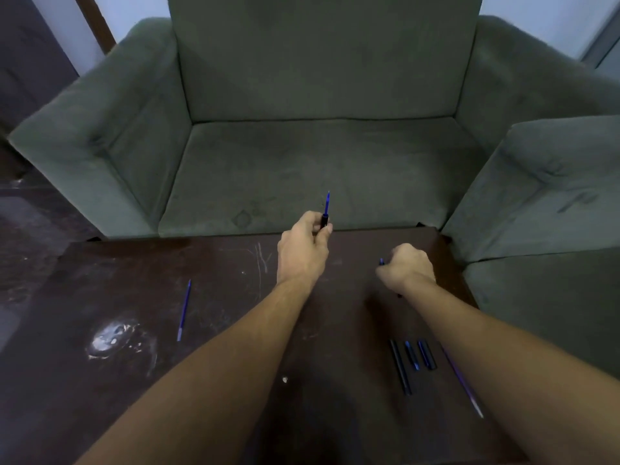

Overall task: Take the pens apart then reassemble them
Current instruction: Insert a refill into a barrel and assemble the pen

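My left hand (303, 250) is raised over the far edge of the dark table (134, 380) and grips a black pen barrel (324, 220) with a blue refill (327, 202) sticking up out of it. My right hand (407, 266) is closed into a fist just above the table, holding a small blue pen part (381, 262) whose tip peeks out on the left. One blue refill (184, 309) lies alone on the left of the table. By my right forearm lie a long black barrel (400, 366), two short blue-black pieces (411, 355) (426, 354) and another refill (463, 384).
A green armchair (318, 156) stands right behind the table, with a second green seat (543, 203) at the right. The table top is scratched, with a white scuffed patch (112, 337) at the left and a small white speck (285, 379) near the middle.
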